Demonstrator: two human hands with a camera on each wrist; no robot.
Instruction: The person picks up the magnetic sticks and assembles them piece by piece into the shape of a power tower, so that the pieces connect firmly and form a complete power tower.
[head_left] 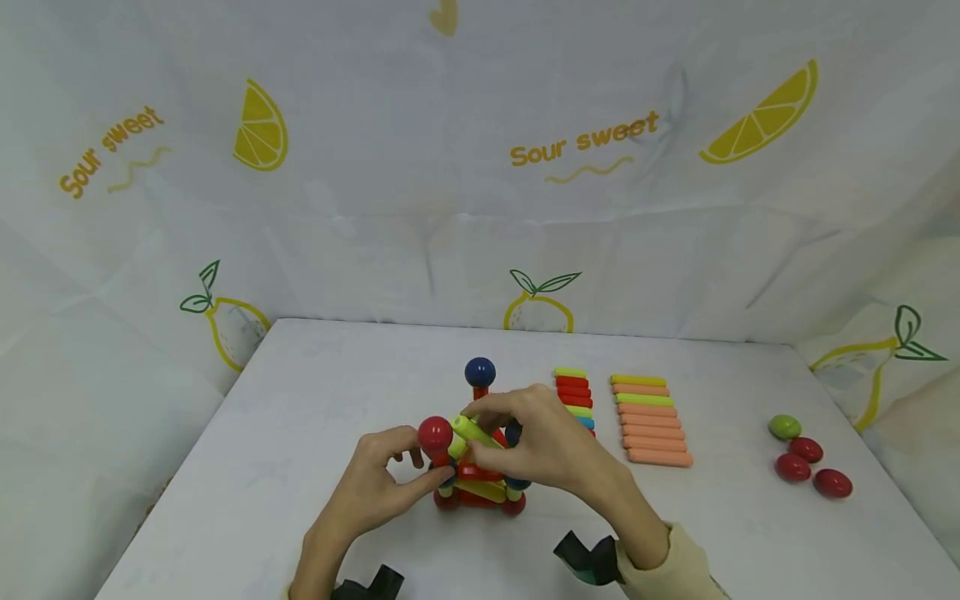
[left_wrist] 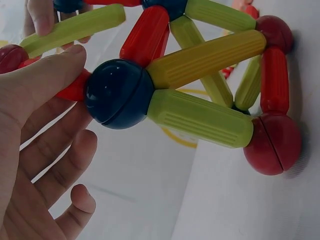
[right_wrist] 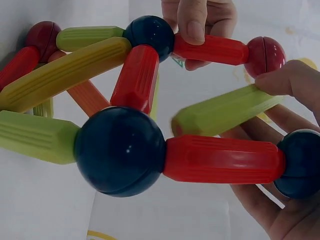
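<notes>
My right fingers [right_wrist: 295, 82] pinched a green rod [right_wrist: 225, 111], left fingers [right_wrist: 193, 22] a red rod [right_wrist: 215, 49] — a bump risked toppling the frame [head_left: 480, 473].

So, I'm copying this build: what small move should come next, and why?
The right hand should probably swing the lower end of its green rod up toward the blue ball near its palm: that end looks free, the other lies close to the upper red ball, and the left hand grips the red rod below.
</notes>
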